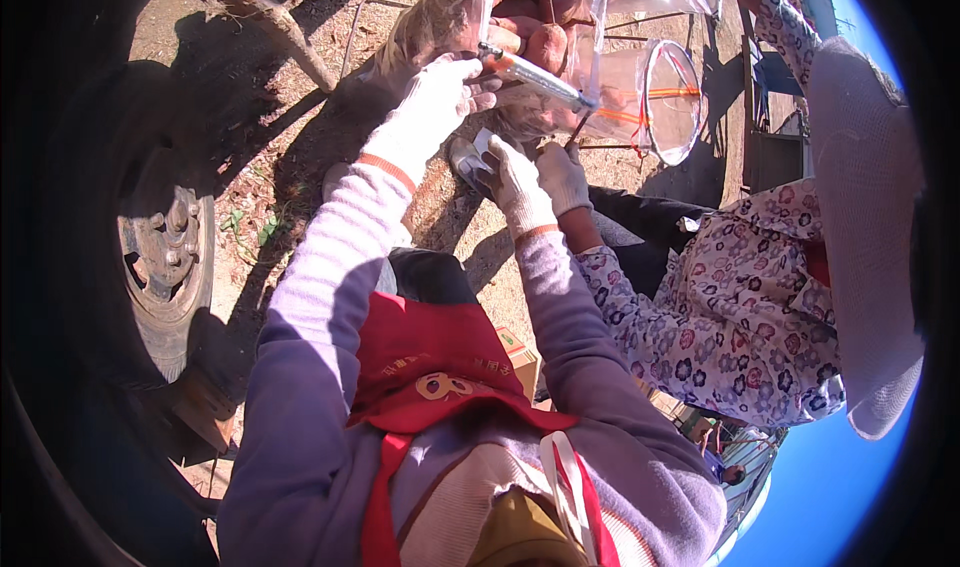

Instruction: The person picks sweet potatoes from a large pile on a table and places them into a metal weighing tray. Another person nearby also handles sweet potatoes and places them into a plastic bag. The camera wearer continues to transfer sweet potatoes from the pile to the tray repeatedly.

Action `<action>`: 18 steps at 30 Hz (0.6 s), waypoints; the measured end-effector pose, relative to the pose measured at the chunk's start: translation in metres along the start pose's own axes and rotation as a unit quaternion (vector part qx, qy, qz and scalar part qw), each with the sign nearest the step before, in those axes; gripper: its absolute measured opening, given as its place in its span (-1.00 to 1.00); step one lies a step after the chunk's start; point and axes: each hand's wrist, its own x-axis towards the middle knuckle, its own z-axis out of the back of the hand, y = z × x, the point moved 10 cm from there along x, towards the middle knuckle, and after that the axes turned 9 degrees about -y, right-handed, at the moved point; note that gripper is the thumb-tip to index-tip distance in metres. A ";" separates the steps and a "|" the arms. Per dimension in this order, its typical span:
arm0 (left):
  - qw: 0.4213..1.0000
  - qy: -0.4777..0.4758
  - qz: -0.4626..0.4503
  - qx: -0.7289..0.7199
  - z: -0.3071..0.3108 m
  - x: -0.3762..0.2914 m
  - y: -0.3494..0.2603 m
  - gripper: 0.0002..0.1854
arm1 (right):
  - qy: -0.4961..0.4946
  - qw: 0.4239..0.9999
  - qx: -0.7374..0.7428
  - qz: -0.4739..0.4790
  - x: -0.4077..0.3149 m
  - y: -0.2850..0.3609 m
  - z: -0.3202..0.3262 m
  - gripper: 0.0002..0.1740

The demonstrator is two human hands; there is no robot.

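My left hand (431, 106), in a white knit glove, is at the rolled rim (540, 81) of a clear plastic bag; whether its fingers grip the film is unclear. Reddish sweet potatoes (546, 46) fill the bag. Lower and to the right, my right hand (520, 188), gloved too, pinches a small white piece (484, 142) between thumb and fingers. Just beyond it is a greyish, partly hidden object (466, 160) that I cannot make out. Close beside my right hand, a co-worker's gloved hand (564, 181) is near the bag and a thin dark rod (579, 127).
A co-worker in a floral shirt (735, 297) and wide hat (862, 229) leans in from the right. Another bag's round opening (671, 102) lies beyond. A vehicle wheel (165, 244) stands at left, a wooden pole (270, 23) above it. A cardboard box (519, 357) sits behind my apron.
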 end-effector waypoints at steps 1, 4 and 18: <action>1.000 -0.001 -0.013 0.005 -0.002 -0.002 0.000 -0.79 | -0.018 0.999 0.006 -0.038 0.006 -0.016 0.000 -0.66; 0.999 0.017 0.025 -0.028 -0.007 -0.010 0.005 -0.77 | -0.015 0.996 -0.020 -0.080 0.004 -0.056 0.001 -0.75; 0.999 -0.011 0.047 0.024 -0.004 -0.016 0.000 -0.80 | -0.067 0.993 -0.013 0.100 -0.064 0.042 0.043 -0.68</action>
